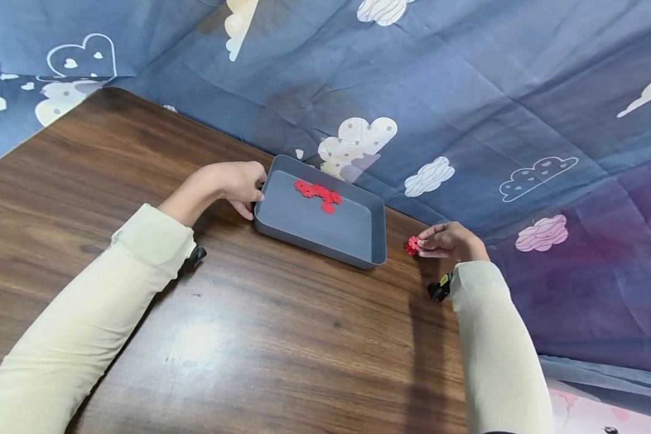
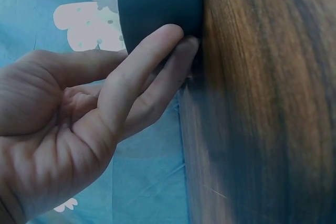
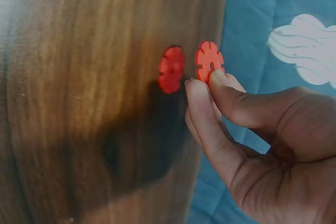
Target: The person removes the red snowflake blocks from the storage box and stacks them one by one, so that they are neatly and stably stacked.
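A grey rectangular tray (image 1: 325, 241) lies on the wooden table, with several red notched plastic discs (image 1: 328, 207) clustered inside it. My left hand (image 1: 244, 185) holds the tray's left end, fingertips against the outer wall (image 2: 157, 3); how far the fingers reach over the rim is hard to tell. To the right of the tray, my right hand (image 1: 446, 241) pinches one red notched disc (image 3: 209, 59) between thumb and fingers. Another red disc (image 3: 171, 70) lies on the table just beside it, apart from the fingertips.
The brown wooden table (image 1: 282, 349) extends in front of the tray. A blue cloth with clouds (image 1: 314, 78) hangs along the table's far edge, close behind the tray and right hand. Black wrist devices (image 1: 439, 289) sit at both cuffs.
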`<state>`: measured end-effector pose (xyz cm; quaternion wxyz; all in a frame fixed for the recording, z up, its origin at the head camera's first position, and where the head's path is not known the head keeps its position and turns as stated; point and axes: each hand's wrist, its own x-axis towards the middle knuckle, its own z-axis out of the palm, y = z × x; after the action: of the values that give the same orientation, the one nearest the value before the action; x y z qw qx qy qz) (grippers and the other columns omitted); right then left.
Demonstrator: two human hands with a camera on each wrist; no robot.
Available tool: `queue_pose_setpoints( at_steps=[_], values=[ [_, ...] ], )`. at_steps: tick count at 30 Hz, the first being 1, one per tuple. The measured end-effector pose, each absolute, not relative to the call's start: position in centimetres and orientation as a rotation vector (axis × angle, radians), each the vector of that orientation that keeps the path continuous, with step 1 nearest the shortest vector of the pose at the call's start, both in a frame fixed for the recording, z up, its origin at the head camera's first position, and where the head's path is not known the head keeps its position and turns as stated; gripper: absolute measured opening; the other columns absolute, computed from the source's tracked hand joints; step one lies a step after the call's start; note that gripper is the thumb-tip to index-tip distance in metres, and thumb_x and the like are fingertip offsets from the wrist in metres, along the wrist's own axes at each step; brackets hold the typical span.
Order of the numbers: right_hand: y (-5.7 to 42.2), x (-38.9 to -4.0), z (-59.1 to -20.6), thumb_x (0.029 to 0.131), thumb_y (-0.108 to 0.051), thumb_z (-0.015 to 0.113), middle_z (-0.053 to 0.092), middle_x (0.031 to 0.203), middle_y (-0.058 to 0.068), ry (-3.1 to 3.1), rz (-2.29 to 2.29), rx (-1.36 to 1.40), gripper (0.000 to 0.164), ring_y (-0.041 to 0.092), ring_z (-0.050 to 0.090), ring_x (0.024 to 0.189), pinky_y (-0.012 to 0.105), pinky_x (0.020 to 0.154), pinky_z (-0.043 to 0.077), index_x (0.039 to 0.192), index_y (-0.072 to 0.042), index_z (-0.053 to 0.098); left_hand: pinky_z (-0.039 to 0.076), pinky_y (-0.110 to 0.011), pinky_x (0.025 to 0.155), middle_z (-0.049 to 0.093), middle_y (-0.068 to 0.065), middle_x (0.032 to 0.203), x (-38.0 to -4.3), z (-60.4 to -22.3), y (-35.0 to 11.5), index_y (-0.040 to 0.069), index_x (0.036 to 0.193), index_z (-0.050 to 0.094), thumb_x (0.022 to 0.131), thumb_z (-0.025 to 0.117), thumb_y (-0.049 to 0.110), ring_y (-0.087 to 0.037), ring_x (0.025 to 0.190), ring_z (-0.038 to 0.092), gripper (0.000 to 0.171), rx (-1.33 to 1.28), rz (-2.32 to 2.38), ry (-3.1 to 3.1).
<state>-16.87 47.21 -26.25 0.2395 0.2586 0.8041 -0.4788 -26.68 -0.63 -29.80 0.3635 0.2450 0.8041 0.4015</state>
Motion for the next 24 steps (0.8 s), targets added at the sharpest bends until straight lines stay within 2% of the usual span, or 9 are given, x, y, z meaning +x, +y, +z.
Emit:
queue_pose_setpoints(
  at_steps=[2,7,15,21,24],
  values=[
    [46.9,-16.8,-26.6,0.099,0.018,0.059,0.074,0.085,-0.001,2.219,-1.284,0.736,0.031,0.011,0.075,0.08,0.027,0.087,0.072,0.09,-0.008,0.073,0.072,-0.027,0.084,0.056,-0.028,0.135,-26.7,-29.8,-0.7,-0.015,0.154,0.036,0.112,0.044,-0.003,-0.026,0.109,0.071,0.044,0.631,1.035,2.07],
    [47.4,-16.8,-27.4,0.1,0.018,0.058,0.073,0.087,0.0,2.176,-1.315,0.747,0.029,0.012,0.075,0.08,0.026,0.087,0.072,0.094,-0.007,0.072,0.072,-0.027,0.083,0.056,-0.03,0.139,-26.7,-29.8,-0.7,-0.015,0.158,0.031,0.112,0.043,-0.003,-0.029,0.112,0.072,0.049,0.621,1.044,2.065],
    [47.8,-16.6,-28.3,0.102,0.016,0.057,0.071,0.086,0.003,2.186,-1.254,0.809,0.02,0.012,0.076,0.077,0.026,0.086,0.072,0.103,-0.001,0.068,0.072,-0.026,0.083,0.054,-0.028,0.139,-26.7,-29.8,-0.6,-0.014,0.159,0.03,0.112,0.045,-0.002,-0.019,0.097,0.071,0.051,0.624,1.018,2.083],
    [47.3,-17.0,-28.3,0.105,0.012,0.054,0.072,0.086,0.003,2.198,-1.228,0.816,0.017,0.013,0.076,0.078,0.029,0.085,0.073,0.119,0.005,0.061,0.072,-0.026,0.083,0.054,-0.03,0.143,-26.8,-29.9,-0.7,-0.014,0.161,0.027,0.112,0.045,-0.001,-0.029,0.11,0.071,0.053,0.61,1.015,2.083],
    [47.4,-17.1,-28.3,0.106,0.01,0.054,0.073,0.087,0.003,2.182,-1.241,0.813,0.017,0.013,0.076,0.078,0.029,0.086,0.072,0.121,0.005,0.059,0.072,-0.026,0.083,0.053,-0.03,0.144,-26.9,-29.9,-0.6,-0.013,0.161,0.027,0.113,0.045,-0.001,-0.031,0.114,0.071,0.053,0.602,1.013,2.08]
  ],
)
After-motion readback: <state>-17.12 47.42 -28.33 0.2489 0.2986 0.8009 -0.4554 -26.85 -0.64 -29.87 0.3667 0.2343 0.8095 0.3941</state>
